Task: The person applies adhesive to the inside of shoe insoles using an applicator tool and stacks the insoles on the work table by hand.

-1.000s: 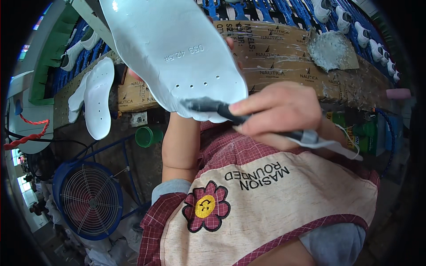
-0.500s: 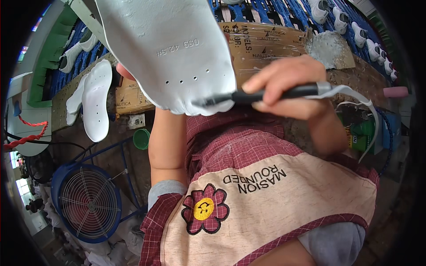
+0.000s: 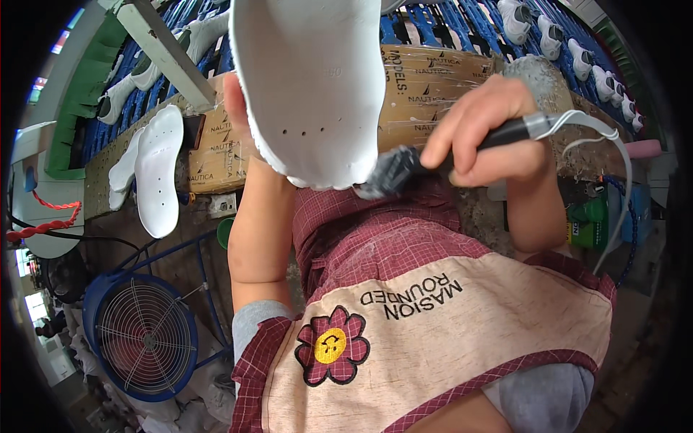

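Observation:
At the top centre my left hand point(image 3: 237, 108) holds up a large white moulded insole point(image 3: 310, 79) with small holes near its lower end; fingers show along its left edge, the rest is hidden behind it. My right hand point(image 3: 491, 133) is closed around a black-handled brush tool point(image 3: 512, 132) with a pale flexible lead trailing from its end. The dark, blurred head point(image 3: 390, 172) meets the insole's lower right corner. Left of me, more white insoles point(image 3: 157, 180) lie overlapping on the bench.
A cardboard-covered bench point(image 3: 440, 68) spans the back, with a wooden post point(image 3: 162, 50) at left. Blue racks behind carry white shoes point(image 3: 516, 22). A blue fan point(image 3: 144, 339), red twisted cord point(image 3: 43, 231), green container point(image 3: 588, 224) and pink roll point(image 3: 642, 149) are around me.
The insole has shifted, now hanging straighter and a little right of half a second ago. The brush head has travelled from its lower left rim across to the right corner.

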Action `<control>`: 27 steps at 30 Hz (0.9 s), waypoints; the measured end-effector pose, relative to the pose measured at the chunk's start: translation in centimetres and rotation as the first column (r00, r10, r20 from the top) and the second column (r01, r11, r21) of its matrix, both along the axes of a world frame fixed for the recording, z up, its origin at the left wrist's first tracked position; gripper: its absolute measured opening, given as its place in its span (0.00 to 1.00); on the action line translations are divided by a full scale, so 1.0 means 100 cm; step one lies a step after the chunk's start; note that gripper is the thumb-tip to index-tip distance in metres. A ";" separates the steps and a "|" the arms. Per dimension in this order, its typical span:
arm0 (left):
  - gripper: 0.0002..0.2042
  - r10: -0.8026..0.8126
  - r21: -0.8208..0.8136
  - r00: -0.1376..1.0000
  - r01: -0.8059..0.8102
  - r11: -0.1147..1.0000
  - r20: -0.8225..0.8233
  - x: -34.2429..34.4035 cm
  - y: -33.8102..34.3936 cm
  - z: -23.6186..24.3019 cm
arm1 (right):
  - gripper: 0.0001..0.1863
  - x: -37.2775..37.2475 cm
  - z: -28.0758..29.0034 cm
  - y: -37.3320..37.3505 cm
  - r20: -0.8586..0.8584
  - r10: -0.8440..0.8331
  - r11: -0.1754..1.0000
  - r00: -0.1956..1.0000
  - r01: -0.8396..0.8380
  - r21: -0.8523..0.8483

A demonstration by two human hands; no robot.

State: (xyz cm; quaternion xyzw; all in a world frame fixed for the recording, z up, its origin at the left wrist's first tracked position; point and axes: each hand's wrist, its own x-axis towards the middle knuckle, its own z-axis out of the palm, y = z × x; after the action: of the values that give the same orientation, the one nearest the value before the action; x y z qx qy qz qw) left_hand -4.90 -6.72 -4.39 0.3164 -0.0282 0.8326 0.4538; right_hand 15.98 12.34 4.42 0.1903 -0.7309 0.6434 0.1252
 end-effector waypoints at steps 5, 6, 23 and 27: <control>0.32 0.112 -0.212 0.989 -0.131 0.968 -0.100 0.019 0.004 0.031 | 0.06 0.003 0.011 0.013 0.038 0.049 0.998 0.998 -0.047 -0.042; 0.31 0.150 -0.283 0.984 -0.173 0.943 -0.101 0.023 0.004 0.035 | 0.06 0.004 0.013 0.020 0.066 0.126 0.992 0.990 -0.125 -0.021; 0.33 -0.027 -0.323 0.988 -0.023 0.946 -0.151 0.018 0.008 0.047 | 0.04 -0.004 0.020 0.030 0.062 0.265 0.948 0.962 -0.272 0.166; 0.33 -0.037 -0.366 0.991 -0.012 0.931 -0.127 0.027 0.009 0.053 | 0.04 0.003 0.024 0.035 0.034 0.113 0.994 0.993 -0.114 0.005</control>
State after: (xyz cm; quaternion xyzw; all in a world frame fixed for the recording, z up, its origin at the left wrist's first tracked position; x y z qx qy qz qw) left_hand -2.18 -5.78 0.91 0.2805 0.1553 0.7977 0.5107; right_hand 16.25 15.85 6.86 0.2210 -0.7231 0.6501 0.0753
